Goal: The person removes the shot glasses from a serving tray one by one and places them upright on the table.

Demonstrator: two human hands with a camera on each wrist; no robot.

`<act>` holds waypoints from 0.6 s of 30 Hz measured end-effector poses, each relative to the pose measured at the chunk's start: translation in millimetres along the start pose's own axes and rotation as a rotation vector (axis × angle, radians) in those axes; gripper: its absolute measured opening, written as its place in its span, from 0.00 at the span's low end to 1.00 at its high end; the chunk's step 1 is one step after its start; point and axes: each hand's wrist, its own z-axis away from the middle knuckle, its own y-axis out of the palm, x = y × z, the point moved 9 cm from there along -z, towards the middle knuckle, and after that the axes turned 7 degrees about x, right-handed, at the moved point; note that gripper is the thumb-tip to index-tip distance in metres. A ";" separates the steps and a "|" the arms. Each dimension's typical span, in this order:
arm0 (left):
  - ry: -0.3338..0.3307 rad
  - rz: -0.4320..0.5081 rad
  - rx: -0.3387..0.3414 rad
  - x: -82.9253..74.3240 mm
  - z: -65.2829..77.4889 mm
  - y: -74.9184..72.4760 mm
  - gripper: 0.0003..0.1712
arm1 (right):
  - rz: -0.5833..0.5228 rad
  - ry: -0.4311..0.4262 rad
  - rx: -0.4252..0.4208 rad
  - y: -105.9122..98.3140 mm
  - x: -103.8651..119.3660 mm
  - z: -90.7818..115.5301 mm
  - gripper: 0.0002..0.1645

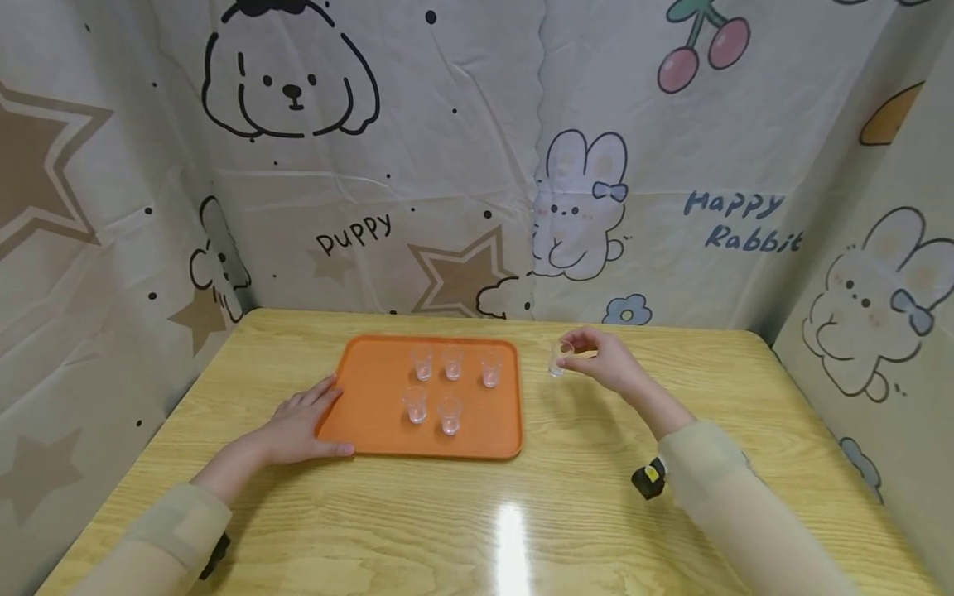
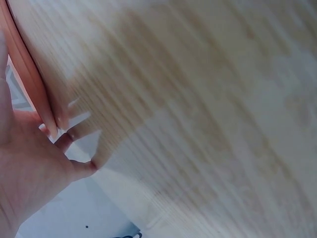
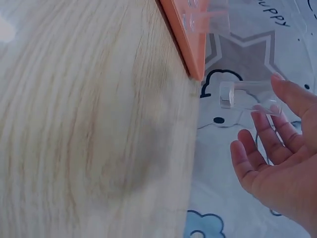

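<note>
Nearest, the left hand (image 1: 301,426) rests with thumb and fingers spread apart at the left end of the orange tray (image 1: 373,372), which bears five clear cups (image 1: 450,416). To the tray's right, the right hand (image 1: 607,364) pinches a sixth cup (image 1: 556,364) near its rim, apparently off the table (image 1: 417,521); the step looks like handling this cup singly, and the next move calls for a light, level pinch. The far curtain (image 1: 447,165) reads "PUPPY" left, "Happy Rabbit" right.

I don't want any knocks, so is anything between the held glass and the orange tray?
Nothing visible stands between the held glass and the orange tray except the tray's own raised rim. Inside, another glass stands nearest that side.
</note>
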 end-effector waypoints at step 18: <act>-0.005 0.021 0.016 3.2 -1.8 3.2 0.62 | -0.150 0.098 -0.122 0.0 -53.3 -28.9 0.28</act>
